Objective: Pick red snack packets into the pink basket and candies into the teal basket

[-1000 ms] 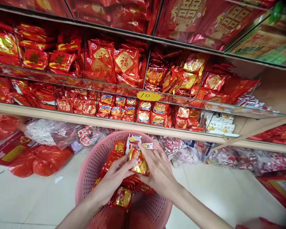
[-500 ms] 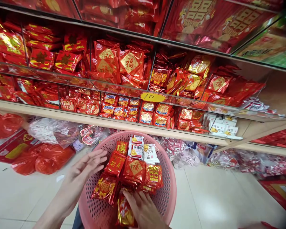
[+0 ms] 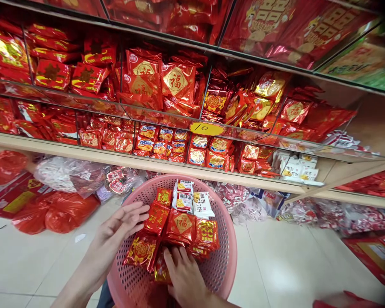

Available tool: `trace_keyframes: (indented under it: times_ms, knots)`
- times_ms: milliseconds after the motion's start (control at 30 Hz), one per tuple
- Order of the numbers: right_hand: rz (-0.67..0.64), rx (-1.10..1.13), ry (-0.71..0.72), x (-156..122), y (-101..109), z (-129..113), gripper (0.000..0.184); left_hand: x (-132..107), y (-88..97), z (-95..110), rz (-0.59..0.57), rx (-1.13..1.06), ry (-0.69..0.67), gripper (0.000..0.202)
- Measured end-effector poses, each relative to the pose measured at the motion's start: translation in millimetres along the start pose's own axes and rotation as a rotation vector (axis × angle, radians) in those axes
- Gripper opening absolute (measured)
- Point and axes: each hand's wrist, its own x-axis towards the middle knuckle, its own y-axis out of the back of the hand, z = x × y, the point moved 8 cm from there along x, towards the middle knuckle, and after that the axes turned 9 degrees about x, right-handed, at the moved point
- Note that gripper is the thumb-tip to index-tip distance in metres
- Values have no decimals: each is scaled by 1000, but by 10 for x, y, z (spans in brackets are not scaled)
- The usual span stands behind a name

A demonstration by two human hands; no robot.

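Note:
A pink perforated basket (image 3: 229, 256) holds red and gold snack packets and some white ones. My left hand (image 3: 123, 222) is open, its fingers stretched over the left rim beside a red packet with gold characters (image 3: 156, 219). Low in the basket, my right hand (image 3: 184, 273) curls over a shiny gold-and-red snack packet (image 3: 161, 273), its fingertips hidden among the packets. Just above it lies a red packet with a gold diamond (image 3: 181, 226). A heart-patterned red packet (image 3: 141, 251) lies to the left, a red-and-yellow one (image 3: 207, 234) to the right. White packets (image 3: 202, 205) are at the far side.
Behind the basket, a shelf (image 3: 167, 167) carries divided rows of red snack packets and a yellow price tag (image 3: 207, 128). Red plastic bags (image 3: 60, 211) and clear bags of goods (image 3: 234, 196) lie on the tiled floor below. Red boxes (image 3: 375, 256) are at the right.
My right hand has moved slightly away from me, and the gold-and-red packet under it has shifted the same way. My left hand has come slightly right, closer to the packets.

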Motion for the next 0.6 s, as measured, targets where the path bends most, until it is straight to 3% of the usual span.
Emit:
trace_keyframes:
  times_ms: [400,500,600]
  knots:
    - [58,40,-31,20,-62,28,88,-20,-152,-108,-87,92,24,42]
    - [35,114,-51,-45,29,39,94,-47,-191,-84,-122,128,19,44]
    - [35,264,-103,-189,200,116,84,-116,-267,-19,-205,253,-9,36]
